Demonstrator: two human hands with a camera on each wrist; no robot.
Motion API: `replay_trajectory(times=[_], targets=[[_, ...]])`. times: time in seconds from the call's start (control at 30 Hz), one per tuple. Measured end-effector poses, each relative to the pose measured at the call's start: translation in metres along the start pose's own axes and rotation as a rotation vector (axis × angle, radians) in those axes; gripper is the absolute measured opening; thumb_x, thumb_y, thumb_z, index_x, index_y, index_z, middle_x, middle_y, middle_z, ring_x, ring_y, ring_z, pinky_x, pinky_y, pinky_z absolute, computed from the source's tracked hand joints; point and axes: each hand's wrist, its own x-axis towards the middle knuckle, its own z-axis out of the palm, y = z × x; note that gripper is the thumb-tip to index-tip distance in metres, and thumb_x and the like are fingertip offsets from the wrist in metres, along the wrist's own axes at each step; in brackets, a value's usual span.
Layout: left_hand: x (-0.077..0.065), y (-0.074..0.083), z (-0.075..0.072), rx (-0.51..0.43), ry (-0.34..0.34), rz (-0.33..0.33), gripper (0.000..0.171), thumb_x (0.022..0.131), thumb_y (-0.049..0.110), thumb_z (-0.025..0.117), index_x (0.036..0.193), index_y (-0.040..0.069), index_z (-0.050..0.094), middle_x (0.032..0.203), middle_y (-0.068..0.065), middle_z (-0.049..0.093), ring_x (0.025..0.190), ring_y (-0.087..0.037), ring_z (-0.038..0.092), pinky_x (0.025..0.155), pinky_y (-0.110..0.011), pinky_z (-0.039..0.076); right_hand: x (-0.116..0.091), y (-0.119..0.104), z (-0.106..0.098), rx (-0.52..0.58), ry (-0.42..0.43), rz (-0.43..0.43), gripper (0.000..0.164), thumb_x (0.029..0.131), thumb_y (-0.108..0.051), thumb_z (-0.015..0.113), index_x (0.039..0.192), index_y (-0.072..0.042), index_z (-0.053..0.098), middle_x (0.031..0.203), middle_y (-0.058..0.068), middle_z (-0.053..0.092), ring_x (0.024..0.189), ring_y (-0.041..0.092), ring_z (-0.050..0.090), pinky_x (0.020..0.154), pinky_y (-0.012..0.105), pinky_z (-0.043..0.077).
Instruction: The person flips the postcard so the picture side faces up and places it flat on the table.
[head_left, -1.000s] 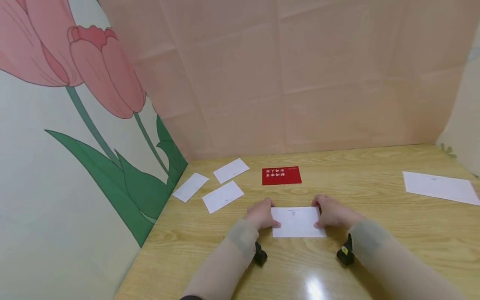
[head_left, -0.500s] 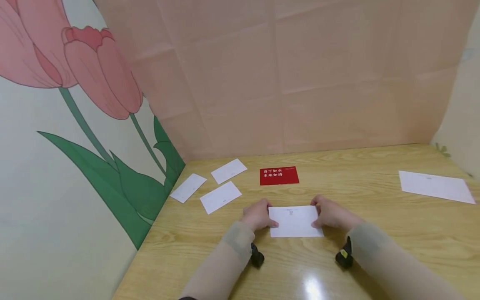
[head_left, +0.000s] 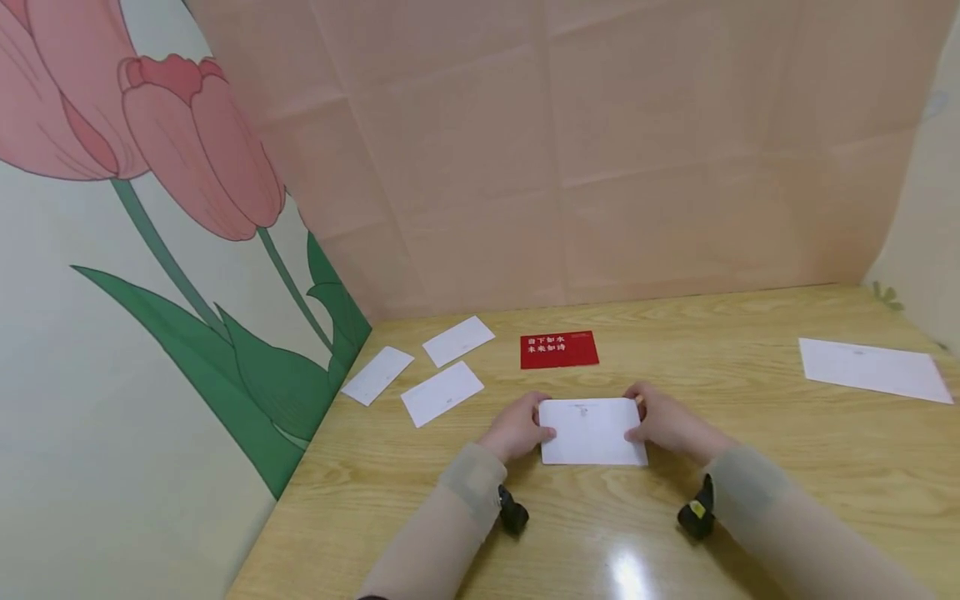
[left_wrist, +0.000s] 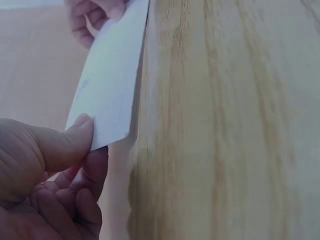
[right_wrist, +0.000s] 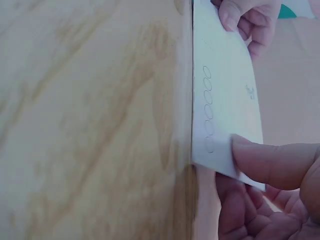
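In the head view a white card (head_left: 591, 437) with small print near its top edge is held between both hands, tilted up off the table. My left hand (head_left: 516, 429) pinches its left end, thumb on the front and fingers behind. At the right end my right hand (head_left: 666, 423) grips it the same way. The left wrist view shows the left thumb pressed on the corner of the white card (left_wrist: 107, 80). A row of printed ovals runs along the white card (right_wrist: 220, 100) in the right wrist view. The card's back is hidden.
A red card (head_left: 559, 350) with white characters lies behind the hands. Three white cards, one of them the nearest white card (head_left: 442, 394), are spread at the left. A larger white sheet (head_left: 873, 369) lies far right on the wooden table (head_left: 712, 342). A pink cloth (head_left: 600, 167) hangs behind.
Both hands have raised the white card slightly and tilted it up. The cards on the table have stayed where they were; the head view has shifted a little.
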Motion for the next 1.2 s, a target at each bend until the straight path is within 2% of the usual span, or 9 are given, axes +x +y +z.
replay_trajectory(times=[0.3,0.47,0.57,0.73,0.97,1.2], targets=[[0.002,-0.004,-0.002,-0.087,0.075,0.078,0.058,0.084,0.017,0.075,0.138,0.019,0.051,0.081,-0.001,0.052,0.069,-0.014,0.049,0.062,-0.028,0.04,0.0,0.002,-0.005,0.156,0.042,0.005,0.074,0.084,-0.015,0.074,0.141,0.002,0.03,0.108,0.019,0.046,0.097,0.031,0.046,0.078,0.036,0.042],[0.002,-0.003,-0.003,-0.118,0.114,0.121,0.057,0.085,0.016,0.075,0.137,0.02,0.052,0.082,0.0,0.051,0.073,-0.014,0.049,0.065,-0.028,0.041,-0.002,0.003,-0.008,0.194,0.078,-0.042,0.068,0.086,-0.015,0.073,0.136,0.007,0.033,0.11,0.019,0.047,0.099,0.032,0.046,0.079,0.035,0.045],[0.001,-0.001,-0.004,-0.137,0.129,0.115,0.056,0.085,0.018,0.075,0.136,0.024,0.053,0.084,0.0,0.051,0.075,-0.014,0.05,0.065,-0.028,0.042,-0.004,0.001,-0.008,0.234,0.089,-0.087,0.065,0.086,-0.011,0.072,0.134,0.01,0.033,0.109,0.02,0.045,0.098,0.031,0.046,0.076,0.036,0.048],[-0.004,0.003,-0.007,-0.149,0.143,0.123,0.054,0.085,0.018,0.075,0.134,0.025,0.053,0.088,0.002,0.051,0.079,-0.014,0.051,0.069,-0.028,0.044,-0.007,-0.001,-0.01,0.305,0.074,-0.103,0.064,0.086,-0.008,0.071,0.134,0.006,0.032,0.11,0.02,0.042,0.094,0.031,0.049,0.072,0.039,0.054],[-0.01,0.004,-0.009,-0.108,0.157,0.182,0.05,0.087,0.021,0.072,0.133,0.025,0.053,0.096,0.005,0.051,0.084,-0.013,0.051,0.074,-0.027,0.046,-0.01,0.0,-0.013,0.265,0.062,-0.125,0.053,0.087,-0.011,0.071,0.125,0.0,0.036,0.104,0.018,0.044,0.09,0.03,0.049,0.07,0.04,0.055],[-0.014,0.005,-0.011,-0.087,0.199,0.277,0.044,0.089,0.018,0.07,0.13,0.018,0.054,0.097,0.002,0.051,0.085,-0.012,0.05,0.075,-0.026,0.045,-0.012,0.0,-0.015,0.131,0.131,-0.239,0.028,0.09,-0.011,0.067,0.109,-0.003,0.049,0.096,0.013,0.051,0.086,0.027,0.05,0.067,0.034,0.049]])
